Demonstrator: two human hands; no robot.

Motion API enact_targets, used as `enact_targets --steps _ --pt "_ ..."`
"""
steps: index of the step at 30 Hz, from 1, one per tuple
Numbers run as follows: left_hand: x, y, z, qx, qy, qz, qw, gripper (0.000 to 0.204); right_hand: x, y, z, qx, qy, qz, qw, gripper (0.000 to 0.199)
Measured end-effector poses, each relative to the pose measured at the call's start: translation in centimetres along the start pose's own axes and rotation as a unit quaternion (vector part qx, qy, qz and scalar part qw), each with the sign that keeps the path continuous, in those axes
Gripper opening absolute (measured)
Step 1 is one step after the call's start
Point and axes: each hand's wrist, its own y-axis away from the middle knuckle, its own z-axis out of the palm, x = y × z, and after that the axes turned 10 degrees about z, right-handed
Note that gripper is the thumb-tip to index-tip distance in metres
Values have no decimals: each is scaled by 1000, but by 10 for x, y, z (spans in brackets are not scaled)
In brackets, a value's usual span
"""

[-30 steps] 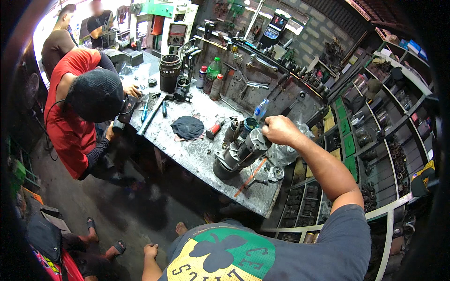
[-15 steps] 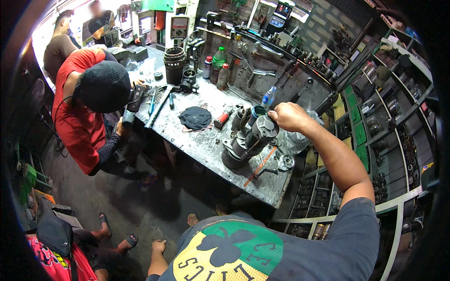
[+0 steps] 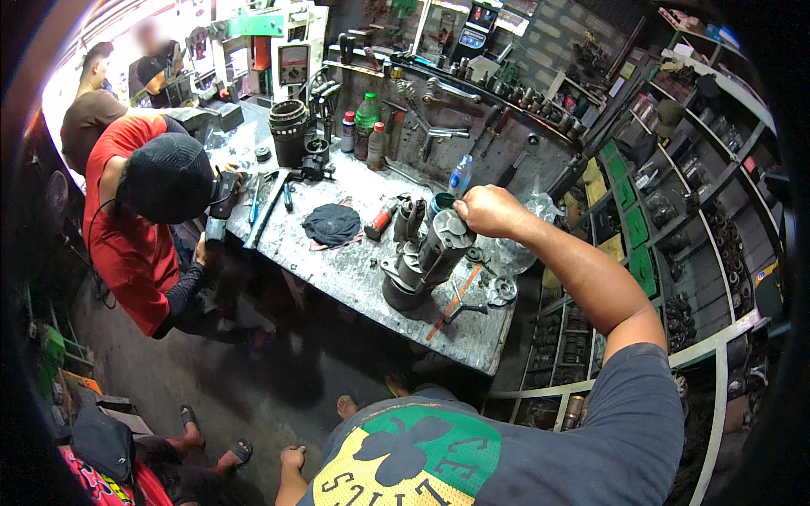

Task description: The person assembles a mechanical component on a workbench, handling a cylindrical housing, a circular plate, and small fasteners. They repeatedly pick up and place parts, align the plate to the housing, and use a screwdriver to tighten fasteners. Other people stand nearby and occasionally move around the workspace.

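My right hand [image 3: 494, 211] is closed in a fist just beside the top end of a grey starter motor [image 3: 430, 257], which stands upright on the workbench. What the fingers grip, if anything, is hidden. Right behind the fist is an open blue-green container [image 3: 440, 202]. A dark cylindrical part [image 3: 411, 219] stands against the motor's left side. My left hand [image 3: 293, 457] hangs low by my side over the floor, fingers curled, with nothing visible in it. Right of the motor lie a T-shaped tool [image 3: 466, 310], an orange strip [image 3: 454, 301] and a round metal part [image 3: 502, 291].
Left along the workbench [image 3: 337, 274] are a black cloth [image 3: 332, 225], a red cylinder [image 3: 380, 223], a hammer [image 3: 268, 209] and bottles [image 3: 366, 122]. A person in red [image 3: 139, 228] handles a power tool [image 3: 221, 211]. Shelves of parts [image 3: 675, 253] flank the right side.
The whole view has shifted, so the bench and motor appear farther left. My right fist stays beside the motor's top, and my left hand still hangs low.
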Motion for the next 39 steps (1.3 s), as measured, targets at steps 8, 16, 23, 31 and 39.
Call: enact_targets --steps 8,16,23,31,39 --pt "-12 -39 5 -17 0 -15 1000 56 5 -6 3 10 11 -53 998 48" --pt "107 27 9 206 36 244 947 51 99 -19 91 142 -353 -55 923 38" --pt "370 168 11 233 126 511 818 49 131 49 317 0 7 -163 987 33" --pt "609 282 12 182 21 782 595 51 151 33 204 -20 -184 -112 976 33" --pt "670 277 35 13 -74 670 739 64 151 -4 -28 166 -68 -340 923 21"
